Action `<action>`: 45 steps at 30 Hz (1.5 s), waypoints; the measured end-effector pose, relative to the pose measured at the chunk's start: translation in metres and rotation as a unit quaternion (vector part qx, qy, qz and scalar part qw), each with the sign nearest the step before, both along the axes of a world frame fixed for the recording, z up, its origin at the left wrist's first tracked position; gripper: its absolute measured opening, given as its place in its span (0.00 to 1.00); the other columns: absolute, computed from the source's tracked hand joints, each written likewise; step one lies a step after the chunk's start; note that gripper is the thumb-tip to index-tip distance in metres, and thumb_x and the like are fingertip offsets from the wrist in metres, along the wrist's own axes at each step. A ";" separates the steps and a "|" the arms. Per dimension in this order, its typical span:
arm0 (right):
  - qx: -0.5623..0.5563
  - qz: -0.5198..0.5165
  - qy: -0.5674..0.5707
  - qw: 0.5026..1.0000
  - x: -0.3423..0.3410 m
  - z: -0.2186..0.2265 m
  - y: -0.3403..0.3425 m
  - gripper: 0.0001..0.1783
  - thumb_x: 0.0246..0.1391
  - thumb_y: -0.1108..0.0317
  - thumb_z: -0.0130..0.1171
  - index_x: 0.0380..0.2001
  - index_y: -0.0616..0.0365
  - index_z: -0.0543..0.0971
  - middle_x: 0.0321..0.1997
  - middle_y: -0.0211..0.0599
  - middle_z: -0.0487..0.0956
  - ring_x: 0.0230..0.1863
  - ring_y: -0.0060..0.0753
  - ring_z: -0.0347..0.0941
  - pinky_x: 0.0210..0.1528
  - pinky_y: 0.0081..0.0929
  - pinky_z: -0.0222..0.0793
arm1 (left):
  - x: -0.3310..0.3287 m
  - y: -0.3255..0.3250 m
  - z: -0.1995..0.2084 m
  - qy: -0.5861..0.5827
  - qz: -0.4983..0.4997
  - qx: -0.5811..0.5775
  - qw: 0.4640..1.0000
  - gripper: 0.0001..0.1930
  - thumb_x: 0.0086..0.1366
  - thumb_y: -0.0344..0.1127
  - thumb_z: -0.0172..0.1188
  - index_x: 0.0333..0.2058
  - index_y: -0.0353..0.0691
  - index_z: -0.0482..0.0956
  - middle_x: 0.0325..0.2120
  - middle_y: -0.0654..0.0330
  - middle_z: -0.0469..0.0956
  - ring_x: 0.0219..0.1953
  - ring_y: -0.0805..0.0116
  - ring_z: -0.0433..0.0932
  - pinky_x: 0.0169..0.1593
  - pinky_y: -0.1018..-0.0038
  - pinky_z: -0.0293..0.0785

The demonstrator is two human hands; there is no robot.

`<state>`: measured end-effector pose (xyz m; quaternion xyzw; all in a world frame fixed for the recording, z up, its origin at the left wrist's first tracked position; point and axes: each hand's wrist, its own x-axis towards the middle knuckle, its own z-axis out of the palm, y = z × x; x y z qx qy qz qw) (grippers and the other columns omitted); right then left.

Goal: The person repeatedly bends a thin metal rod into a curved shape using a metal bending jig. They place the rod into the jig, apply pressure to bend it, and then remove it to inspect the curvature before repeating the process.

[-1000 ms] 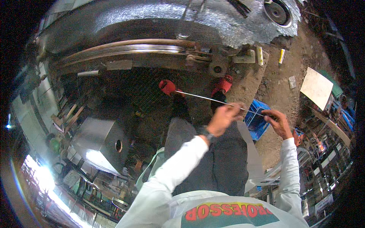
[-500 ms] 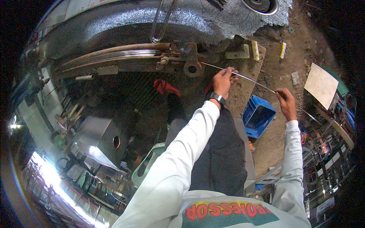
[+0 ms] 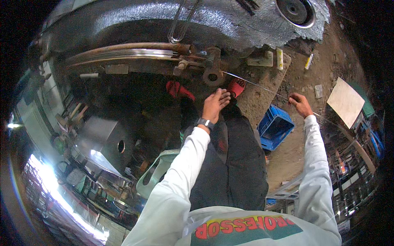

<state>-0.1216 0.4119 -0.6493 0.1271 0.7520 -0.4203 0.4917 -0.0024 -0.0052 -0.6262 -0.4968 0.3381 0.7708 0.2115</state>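
Note:
A thin, shiny metal rod (image 3: 256,85) slants from a rusty bracket with a round hole (image 3: 213,61) down to my right hand (image 3: 301,105). That hand is closed in a pinch on the rod. A thin pale line runs on behind it; whether this is the same rod I cannot tell. My left hand (image 3: 216,105), with a dark watch at its wrist, is off the rod. Its fingers are stretched out, and nothing is in it, just below the bracket. Left of the bracket lie several bright rods (image 3: 139,53) beside a rusty pipe (image 3: 123,55).
A blue crate (image 3: 266,130) stands on the ground below the rod. Farther right lies a pale square board (image 3: 346,102). A crinkled silvery sheet (image 3: 230,25) covers the far side, with a round metal part (image 3: 296,11) on it. A metal box (image 3: 93,133) and a pale chair (image 3: 147,184) are at left.
My left hand has let go of the rod and moved left and toward me. The right hand has shifted slightly left, still on the rod. The whole view has shifted a little.

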 end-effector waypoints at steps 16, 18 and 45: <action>-0.001 0.150 -0.086 0.985 -0.054 -0.007 -0.080 0.22 0.63 0.49 0.63 0.39 0.61 0.81 0.30 0.29 0.80 0.32 0.22 0.73 0.38 0.26 0.69 | -0.008 -0.052 0.003 0.002 0.104 -0.084 0.991 0.21 0.72 0.51 0.59 0.50 0.40 0.77 0.49 0.59 0.80 0.46 0.63 0.80 0.52 0.65 0.77; -0.026 0.122 -0.047 0.991 -0.046 -0.017 -0.109 0.22 0.63 0.50 0.63 0.40 0.62 0.81 0.31 0.29 0.80 0.34 0.23 0.73 0.40 0.27 0.70 | -0.011 -0.048 0.002 -0.003 0.125 -0.089 0.988 0.21 0.72 0.51 0.59 0.51 0.40 0.77 0.48 0.58 0.80 0.46 0.63 0.80 0.52 0.65 0.76; 0.074 0.252 0.056 0.963 -0.038 -0.001 -0.139 0.21 0.63 0.58 0.61 0.49 0.66 0.82 0.34 0.39 0.86 0.37 0.30 0.81 0.44 0.33 0.76 | -0.057 -0.136 -0.015 0.051 -0.299 -0.699 0.648 0.54 0.51 0.51 0.74 0.70 0.35 0.55 0.72 0.50 0.52 0.75 0.44 0.46 0.75 0.53 0.46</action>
